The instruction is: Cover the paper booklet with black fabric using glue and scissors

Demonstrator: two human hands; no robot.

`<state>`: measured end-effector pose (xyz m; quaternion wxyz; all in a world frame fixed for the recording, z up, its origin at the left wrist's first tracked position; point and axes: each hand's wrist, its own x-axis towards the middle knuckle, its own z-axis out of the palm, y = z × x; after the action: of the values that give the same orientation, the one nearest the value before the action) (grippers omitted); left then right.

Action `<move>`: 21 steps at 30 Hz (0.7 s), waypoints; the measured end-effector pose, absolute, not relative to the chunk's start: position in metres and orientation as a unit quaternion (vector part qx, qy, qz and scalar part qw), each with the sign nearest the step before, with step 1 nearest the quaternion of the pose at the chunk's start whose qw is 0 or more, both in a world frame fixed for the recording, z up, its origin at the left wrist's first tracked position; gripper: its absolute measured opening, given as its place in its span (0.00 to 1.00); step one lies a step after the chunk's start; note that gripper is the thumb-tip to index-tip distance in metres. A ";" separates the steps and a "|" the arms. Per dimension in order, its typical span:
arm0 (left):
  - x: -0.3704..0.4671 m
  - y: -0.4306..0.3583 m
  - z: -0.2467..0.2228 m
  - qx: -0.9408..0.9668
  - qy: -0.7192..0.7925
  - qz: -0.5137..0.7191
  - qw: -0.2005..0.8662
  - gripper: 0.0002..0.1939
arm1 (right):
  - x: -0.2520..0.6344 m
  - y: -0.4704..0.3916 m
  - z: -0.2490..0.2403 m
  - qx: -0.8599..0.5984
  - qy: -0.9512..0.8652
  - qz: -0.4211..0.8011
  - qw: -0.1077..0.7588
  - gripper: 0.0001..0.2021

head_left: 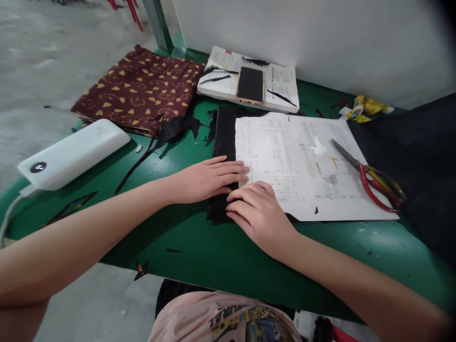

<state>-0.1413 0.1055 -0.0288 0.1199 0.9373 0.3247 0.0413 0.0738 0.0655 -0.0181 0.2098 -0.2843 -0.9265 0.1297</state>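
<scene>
Black cloth (224, 135) lies folded along the left edge of a printed paper sheet (295, 190). My left hand (203, 179) rests flat across the cloth, fingers stretched out and their tips reaching the paper. Just to its right, my right hand (260, 216) bends its fingers onto the cloth near the front edge; what they grip, if anything, is hidden. Scissors (370, 178) with red handles sit on the paper's right side, beside a small whitish piece (326, 164).
A phone (250, 85) lies on a thick book (213, 89) behind the paper. Patterned maroon cloth (142, 90) and a white power bank (76, 152) with a cable are at left. Yellow packets (368, 107) and dark fabric (413, 156) are at right, on the green table (192, 247).
</scene>
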 end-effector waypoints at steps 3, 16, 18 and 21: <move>-0.141 0.106 -0.030 0.938 0.326 0.040 0.110 0.23 | 0.075 0.063 -0.018 -0.271 -0.935 0.103 0.203 0.10; -0.143 0.107 -0.031 0.944 0.314 0.012 0.098 0.25 | 0.071 0.042 -0.011 -0.201 -0.943 -0.154 0.215 0.10; -0.143 0.107 -0.032 0.944 0.314 0.013 0.099 0.25 | 0.070 0.039 -0.012 -0.205 -0.942 -0.156 0.216 0.11; -0.142 0.107 -0.033 0.944 0.313 0.027 0.102 0.25 | 0.070 0.035 -0.014 -0.205 -0.943 -0.149 0.218 0.11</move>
<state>-0.1423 0.1069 -0.0326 0.1022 0.9439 0.3128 0.0268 0.0699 0.0349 -0.0139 0.2178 -0.2047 -0.9426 -0.1489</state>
